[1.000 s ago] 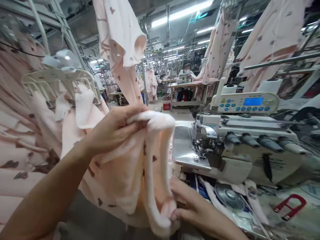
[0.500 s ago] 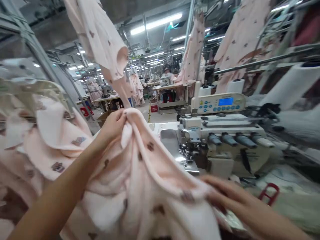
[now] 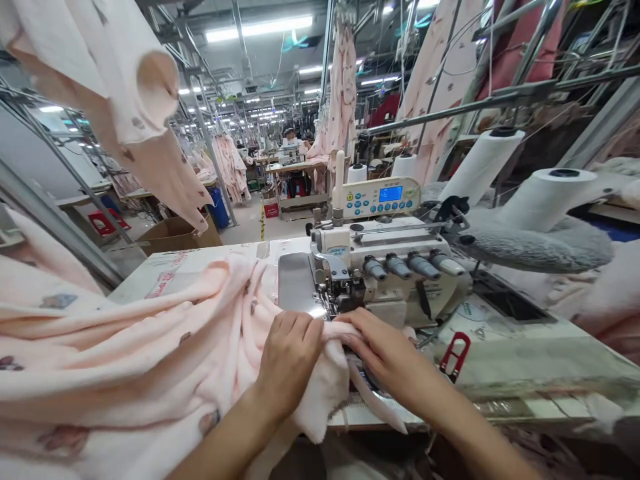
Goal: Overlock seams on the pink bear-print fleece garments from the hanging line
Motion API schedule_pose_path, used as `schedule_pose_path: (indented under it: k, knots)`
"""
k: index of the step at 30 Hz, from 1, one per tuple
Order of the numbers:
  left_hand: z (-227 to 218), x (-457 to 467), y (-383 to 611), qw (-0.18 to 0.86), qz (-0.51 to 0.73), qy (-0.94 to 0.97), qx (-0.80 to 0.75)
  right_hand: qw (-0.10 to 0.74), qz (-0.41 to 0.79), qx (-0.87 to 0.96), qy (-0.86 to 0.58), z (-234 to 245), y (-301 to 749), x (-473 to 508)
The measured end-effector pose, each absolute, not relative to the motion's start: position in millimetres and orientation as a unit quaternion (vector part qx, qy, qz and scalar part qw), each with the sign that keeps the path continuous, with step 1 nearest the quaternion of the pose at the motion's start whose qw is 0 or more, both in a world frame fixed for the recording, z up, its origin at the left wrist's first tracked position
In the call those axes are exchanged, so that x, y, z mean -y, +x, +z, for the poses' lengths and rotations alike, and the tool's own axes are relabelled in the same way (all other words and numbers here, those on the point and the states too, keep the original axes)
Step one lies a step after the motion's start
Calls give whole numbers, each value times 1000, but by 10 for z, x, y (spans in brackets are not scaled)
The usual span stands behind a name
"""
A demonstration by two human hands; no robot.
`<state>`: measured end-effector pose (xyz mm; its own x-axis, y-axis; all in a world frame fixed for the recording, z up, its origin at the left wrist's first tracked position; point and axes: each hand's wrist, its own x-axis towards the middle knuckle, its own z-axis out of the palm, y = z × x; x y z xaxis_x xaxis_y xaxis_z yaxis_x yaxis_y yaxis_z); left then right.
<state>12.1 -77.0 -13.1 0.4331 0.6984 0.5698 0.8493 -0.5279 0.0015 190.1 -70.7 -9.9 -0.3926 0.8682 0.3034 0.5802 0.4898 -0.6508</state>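
A soft pale pink garment (image 3: 150, 347) with a small brown print lies bunched across the sewing table, spreading to the left. My left hand (image 3: 289, 353) presses down on a fold of it just in front of the overlock sewing machine (image 3: 385, 267). My right hand (image 3: 383, 350) holds the same folded edge, fingers pointing left towards the presser foot (image 3: 327, 293). The two hands nearly meet over the cloth. A narrow pink strip (image 3: 375, 400) of the fabric hangs loose below my right hand. The needle area is partly hidden by the fabric and my fingers.
A control panel (image 3: 383, 199) sits above the machine. White rolls (image 3: 547, 197) and grey fluffy fabric (image 3: 540, 243) lie to the right, and red-handled snips (image 3: 454, 353) rest on the table. Garments hang overhead. A cardboard box (image 3: 175, 235) and a distant co-worker (image 3: 290, 139) are behind.
Both hands have come down from holding the raised garment and now hold it flat at the machine's front. The view has swung and tilted towards the machine.
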Motion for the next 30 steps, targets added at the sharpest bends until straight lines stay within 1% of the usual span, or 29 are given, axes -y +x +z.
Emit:
schedule_pose_path:
  k: [3,7,12,14,19,26,30]
  knots:
    - [-68,684,78,71,-261,-843,466,294,267,793,-462,4,1975,651]
    - [-10,661,98,-36,-282,-840,461,300,293,768,-484,53,1990,625]
    - [32,654,138,-97,-277,-838,461,335,344,722,-498,13,1969,627]
    - [53,628,159,-116,-264,-832,475,337,327,708,-528,14,1954,606]
    - [67,491,237,-134,-236,-804,529,318,221,706,-593,13,1896,529]
    - [19,427,280,-101,-263,-799,532,386,143,702,-581,-107,1838,556]
    - [39,445,288,-108,-251,-797,538,399,120,703,-576,-152,1825,594]
